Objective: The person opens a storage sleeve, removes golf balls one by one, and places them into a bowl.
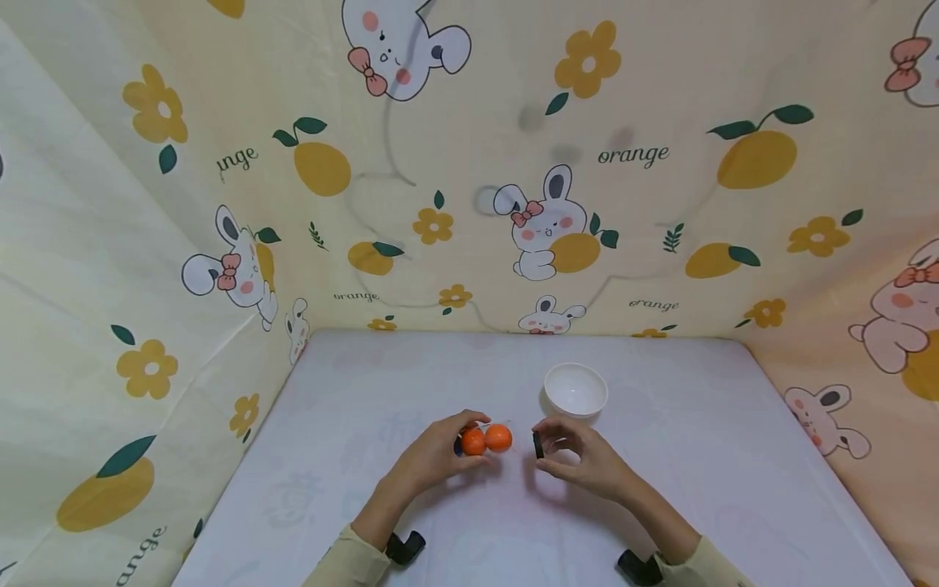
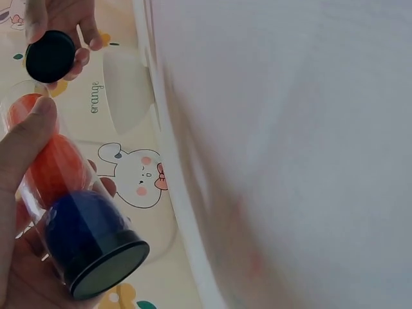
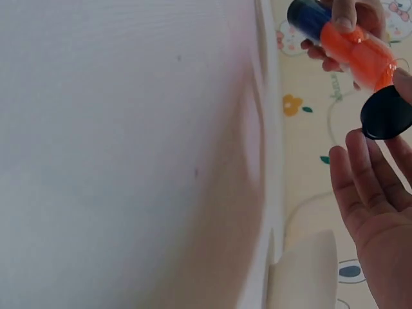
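Note:
My left hand (image 1: 433,452) grips a clear tube with a dark, flat-ended base (image 2: 109,267). Inside the tube, a blue ball (image 2: 84,222) sits by the base, with two orange balls (image 1: 499,438) in line beyond it. In the left wrist view, the thumb lies along the tube's side near its other end, which points toward the right hand. Pinched between the thumb and fingers of my right hand (image 1: 587,461) is a round black cap (image 3: 387,112). A short gap separates the cap from the tube in the head view.
A white bowl (image 1: 575,391) stands on the pale tabletop (image 1: 411,371), just beyond the right hand. Patterned cloth (image 1: 455,236) with rabbits and oranges hangs behind the table and along both sides.

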`<state>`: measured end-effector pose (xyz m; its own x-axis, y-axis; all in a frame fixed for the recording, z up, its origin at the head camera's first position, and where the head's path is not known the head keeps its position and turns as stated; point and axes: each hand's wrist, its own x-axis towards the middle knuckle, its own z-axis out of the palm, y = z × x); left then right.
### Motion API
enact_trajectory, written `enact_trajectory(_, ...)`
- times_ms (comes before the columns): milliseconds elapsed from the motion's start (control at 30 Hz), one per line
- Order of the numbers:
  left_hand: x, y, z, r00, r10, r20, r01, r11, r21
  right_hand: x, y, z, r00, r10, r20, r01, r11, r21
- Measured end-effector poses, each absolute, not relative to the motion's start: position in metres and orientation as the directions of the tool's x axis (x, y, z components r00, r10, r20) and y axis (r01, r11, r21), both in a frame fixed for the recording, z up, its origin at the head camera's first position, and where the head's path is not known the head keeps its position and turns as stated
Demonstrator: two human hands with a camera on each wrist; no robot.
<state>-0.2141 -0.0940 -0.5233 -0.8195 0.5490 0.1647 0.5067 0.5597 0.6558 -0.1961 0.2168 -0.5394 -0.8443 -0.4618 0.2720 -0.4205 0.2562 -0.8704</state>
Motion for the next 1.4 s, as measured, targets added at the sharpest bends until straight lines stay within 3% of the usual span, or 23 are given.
enact_trajectory(933, -0.214, -0.0956, -0.5243, -0.825, 0.492, 0.277, 0.536, 0.525, 0.661, -0.1927, 0.2235, -0.5432, -0.886, -0.46, 0.054, -0.278, 0.435, -0.856)
enact_trajectory(1400, -0.2153, -0.0928, -0.5236, -0.824, 0.502, 0.262, 0.53, 0.519, 0.671, -0.1925, 0.2213, -0.5451, -0.865, -0.498, 0.059, -0.329, 0.474, -0.817)
